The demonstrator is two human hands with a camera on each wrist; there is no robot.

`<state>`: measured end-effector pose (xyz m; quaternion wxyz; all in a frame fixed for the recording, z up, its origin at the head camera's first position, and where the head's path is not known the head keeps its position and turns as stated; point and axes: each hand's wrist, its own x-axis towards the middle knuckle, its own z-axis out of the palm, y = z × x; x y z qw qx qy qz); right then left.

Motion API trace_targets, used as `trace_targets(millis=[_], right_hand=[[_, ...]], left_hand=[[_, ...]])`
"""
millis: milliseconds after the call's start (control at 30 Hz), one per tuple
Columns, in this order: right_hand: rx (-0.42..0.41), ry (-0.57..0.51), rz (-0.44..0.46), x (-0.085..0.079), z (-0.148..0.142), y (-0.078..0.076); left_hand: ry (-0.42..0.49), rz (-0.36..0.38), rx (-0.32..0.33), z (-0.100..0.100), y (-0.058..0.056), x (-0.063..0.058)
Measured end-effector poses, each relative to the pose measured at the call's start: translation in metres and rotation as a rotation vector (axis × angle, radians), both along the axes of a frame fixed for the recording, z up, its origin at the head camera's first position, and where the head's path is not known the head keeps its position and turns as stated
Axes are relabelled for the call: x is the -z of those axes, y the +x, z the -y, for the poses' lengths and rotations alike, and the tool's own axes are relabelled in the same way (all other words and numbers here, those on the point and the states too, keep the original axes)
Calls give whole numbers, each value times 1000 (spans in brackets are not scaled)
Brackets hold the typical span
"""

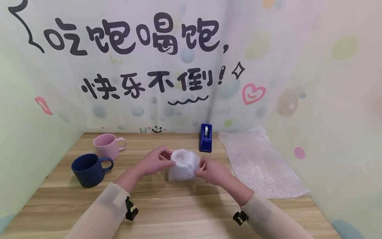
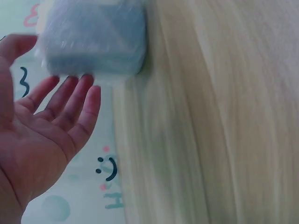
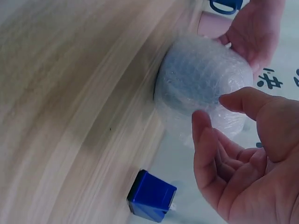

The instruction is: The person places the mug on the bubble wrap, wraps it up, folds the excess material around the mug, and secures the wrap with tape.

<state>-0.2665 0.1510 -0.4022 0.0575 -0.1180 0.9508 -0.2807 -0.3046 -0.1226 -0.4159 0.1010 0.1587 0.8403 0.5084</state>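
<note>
A bubble-wrapped cup (image 1: 182,166) stands on the wooden table between both hands, its round opening tilted up and to the left. Through the wrap in the right wrist view, the cup (image 3: 191,79) looks bluish; no handle can be made out. My left hand (image 1: 156,161) holds it by the left side, thumb in front and fingers behind. In the left wrist view the fingertips (image 2: 84,80) touch the wrap's edge. On the opposite side, my right hand (image 1: 213,170) pinches the wrap between thumb and index finger, with its other fingers curled (image 3: 215,172).
A pink mug (image 1: 106,147) and a dark blue mug (image 1: 89,171) stand at the left. Behind the wrapped cup is a blue tape dispenser (image 1: 206,139). A flat sheet of bubble wrap (image 1: 262,166) lies at the right, against the printed wall (image 1: 286,66).
</note>
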Motion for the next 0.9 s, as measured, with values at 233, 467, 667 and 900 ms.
trace_targets(millis=[233, 467, 667, 900], right_hand=[[43, -208, 113, 5, -3, -3], [107, -266, 103, 10, 4, -17], [167, -293, 36, 14, 11, -52], [213, -189, -10, 8, 25, -96]], left_hand=[[82, 210, 56, 4, 10, -3], [187, 224, -49, -6, 5, 2], [124, 105, -189, -21, -13, 4], [90, 14, -221, -38, -45, 5]])
